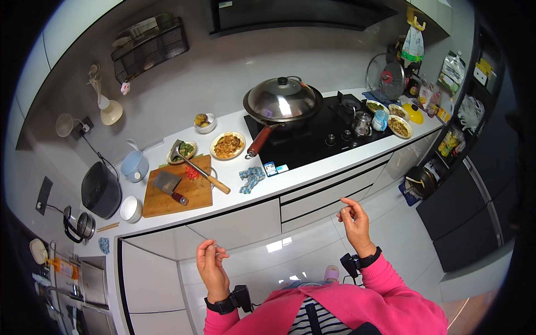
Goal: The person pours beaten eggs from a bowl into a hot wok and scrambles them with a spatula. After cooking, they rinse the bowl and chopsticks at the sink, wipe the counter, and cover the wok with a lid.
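Note:
My left hand [212, 268] is raised in front of the counter, fingers loosely bent and apart, holding nothing. Farther right, my right hand [355, 224] hovers before the drawers, also empty with its fingers slightly curled. Neither touches anything. On the counter ahead of my left hand lies a wooden cutting board [156, 205], bearing a cleaver [167, 181], chopped red pieces [192, 172] and a wok spatula [195, 167] whose wooden handle reaches past the board's edge. A wok [310, 114] under a domed steel lid [279, 100] stands on the black cooktop [312, 151], its wooden handle toward me.
Behind the board are a bowl of greens [183, 152], a plate of cooked food [228, 146] and a small bowl [207, 126]. A blue cloth [252, 180] lies by the cooktop. A steel pot [363, 123] and several dishes stand right; a white bowl [131, 209] sits left.

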Tool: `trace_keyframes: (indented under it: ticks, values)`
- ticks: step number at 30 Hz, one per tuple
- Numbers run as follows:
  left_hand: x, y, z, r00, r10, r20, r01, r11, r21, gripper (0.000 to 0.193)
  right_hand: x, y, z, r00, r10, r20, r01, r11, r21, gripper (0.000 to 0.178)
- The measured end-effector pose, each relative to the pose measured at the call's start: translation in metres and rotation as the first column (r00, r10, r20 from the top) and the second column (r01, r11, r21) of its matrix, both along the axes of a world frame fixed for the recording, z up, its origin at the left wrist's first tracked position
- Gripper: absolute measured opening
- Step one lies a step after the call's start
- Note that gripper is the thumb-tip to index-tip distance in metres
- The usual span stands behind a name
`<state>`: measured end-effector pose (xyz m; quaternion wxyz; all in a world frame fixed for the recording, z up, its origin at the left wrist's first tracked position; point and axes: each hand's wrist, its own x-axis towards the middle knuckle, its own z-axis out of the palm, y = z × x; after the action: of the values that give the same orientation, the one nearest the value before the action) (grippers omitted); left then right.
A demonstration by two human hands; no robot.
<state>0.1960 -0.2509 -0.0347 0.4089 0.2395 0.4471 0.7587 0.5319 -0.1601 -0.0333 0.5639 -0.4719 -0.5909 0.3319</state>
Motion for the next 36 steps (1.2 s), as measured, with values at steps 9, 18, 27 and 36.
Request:
trace_keyframes:
  ticks: [9, 18, 27, 36]
  values:
    - [-0.001, 0.006, 0.003, 1.0, 0.003, 0.009, -0.003, 1.0, 0.015, 0.014, -0.005, 0.012, 0.003, 1.0, 0.025, -0.008, -0.026, 1.0, -0.007, 0.026]
    - [0.003, 0.01, 0.003, 1.0, -0.01, 0.006, 0.01, 1.0, 0.012, 0.015, -0.003, 0.014, 0.004, 1.0, 0.018, 0.014, -0.019, 1.0, 0.005, 0.025]
    - [0.003, 0.008, 0.004, 1.0, -0.02, 0.007, 0.02, 1.0, 0.008, 0.015, -0.002, 0.006, 0.005, 0.999, 0.029, 0.015, -0.029, 1.0, -0.011, 0.025]
    - [0.002, 0.001, 0.005, 1.0, -0.019, 0.012, 0.019, 1.0, 0.013, 0.015, -0.006, 0.001, 0.006, 0.999, 0.041, 0.011, -0.04, 0.999, -0.014, 0.026]
